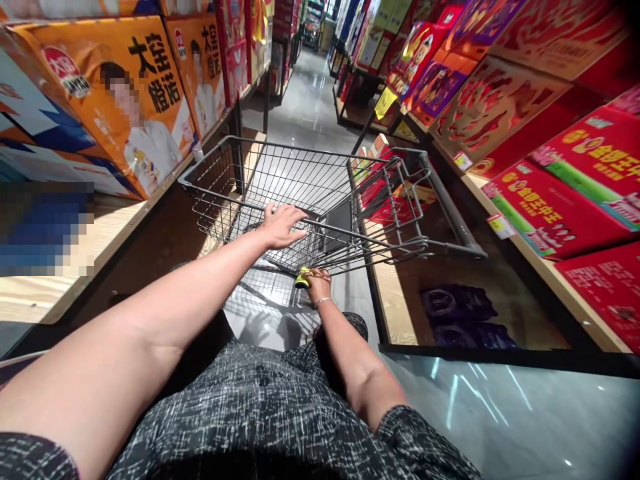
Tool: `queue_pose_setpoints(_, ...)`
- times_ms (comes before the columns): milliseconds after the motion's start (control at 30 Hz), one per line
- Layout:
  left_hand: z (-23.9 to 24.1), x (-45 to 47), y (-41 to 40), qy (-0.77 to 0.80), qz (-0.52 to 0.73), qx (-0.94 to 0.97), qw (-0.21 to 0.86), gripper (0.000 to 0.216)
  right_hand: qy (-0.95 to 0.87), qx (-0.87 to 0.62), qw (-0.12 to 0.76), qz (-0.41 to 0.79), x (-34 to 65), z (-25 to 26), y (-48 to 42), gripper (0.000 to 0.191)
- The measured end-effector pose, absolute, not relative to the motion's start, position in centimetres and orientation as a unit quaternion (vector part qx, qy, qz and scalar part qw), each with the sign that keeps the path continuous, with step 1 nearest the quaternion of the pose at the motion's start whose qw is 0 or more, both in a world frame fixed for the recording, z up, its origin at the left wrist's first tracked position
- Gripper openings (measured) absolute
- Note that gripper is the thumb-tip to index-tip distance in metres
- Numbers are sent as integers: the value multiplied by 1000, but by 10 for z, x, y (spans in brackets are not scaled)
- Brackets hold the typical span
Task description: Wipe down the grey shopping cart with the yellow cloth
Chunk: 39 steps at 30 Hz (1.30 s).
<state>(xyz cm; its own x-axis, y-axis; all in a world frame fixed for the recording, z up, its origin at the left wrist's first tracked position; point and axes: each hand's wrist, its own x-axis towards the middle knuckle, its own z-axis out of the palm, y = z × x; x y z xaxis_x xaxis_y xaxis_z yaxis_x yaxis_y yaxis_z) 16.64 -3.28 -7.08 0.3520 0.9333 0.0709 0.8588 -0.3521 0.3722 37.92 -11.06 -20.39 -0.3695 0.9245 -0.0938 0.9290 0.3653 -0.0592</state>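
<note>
A grey wire shopping cart (300,157) stands crosswise in front of me, its handle bar (457,207) to the right. My left hand (284,227) lies over the near top rim of the cart, fingers spread and stretched out. Lower down, beside the near side of the basket, my right hand (319,285) has its fingers closed round a small yellow and black object (303,278). What kind of thing it is does not show clearly. A thin bracelet (323,302) circles my right wrist. I see only wire mesh and a dark panel (339,227) in the basket.
Shelves with orange boxes (115,100) line the left, above a wooden ledge (115,237). On the right, red gift boxes (555,207) are stacked above purple packs (457,303). A shiny grey aisle floor (310,87) runs ahead between the shelves.
</note>
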Motion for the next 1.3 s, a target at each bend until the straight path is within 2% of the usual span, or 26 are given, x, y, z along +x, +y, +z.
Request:
queue_pose_setpoints(133, -76, 160, -28, 551, 160, 805, 151, 42, 805, 589, -70, 20, 417, -173, -111, 53)
queue_pose_setpoints(300, -74, 158, -23, 560, 166, 794, 171, 40, 622, 637, -378, 255, 500, -107, -101, 37)
queue_pose_setpoints(400, -74, 155, -20, 566, 176, 788, 167, 39, 563, 607, -449, 336, 527, -74, -91, 43)
queue_pose_setpoints(467, -75, 151, -17, 571, 178, 784, 165, 39, 577, 594, -448, 338, 521, -67, -87, 46)
queue_pose_setpoints(533, -75, 147, -12, 573, 173, 783, 167, 39, 613, 606, -406, 304, 501, -71, -88, 42)
queue_pose_setpoints(600, -74, 143, -8, 576, 166, 782, 168, 39, 664, 626, -325, 248, 475, -77, -93, 40)
queue_pose_setpoints(667, -72, 141, -5, 580, 158, 782, 163, 38, 714, 632, -229, 195, 458, -79, -100, 47)
queue_pose_setpoints(733, -71, 140, -4, 585, 150, 781, 157, 38, 733, 638, -170, 167, 458, -74, -107, 53)
queue_pose_setpoints(800, -70, 141, -3, 588, 145, 781, 152, 39, 721, 649, -171, 174, 477, -64, -112, 50)
queue_pose_setpoints(933, -70, 146, -4, 599, 151, 772, 149, 40, 640, 670, -267, 263, 543, -40, -121, 31)
queue_pose_setpoints(1033, -69, 149, -5, 606, 151, 766, 149, 43, 549, 691, -339, 325, 576, -23, -124, 34)
queue_pose_setpoints(1100, -68, 150, -6, 608, 151, 766, 148, 44, 529, 696, -357, 329, 581, -13, -121, 37)
queue_pose_setpoints(1200, -68, 152, -8, 607, 155, 766, 145, 45, 617, 675, -296, 275, 574, 6, -110, 38)
queue_pose_setpoints(1300, -69, 153, -9, 607, 157, 765, 145, 45, 707, 663, -149, 196, 567, 29, -97, 45)
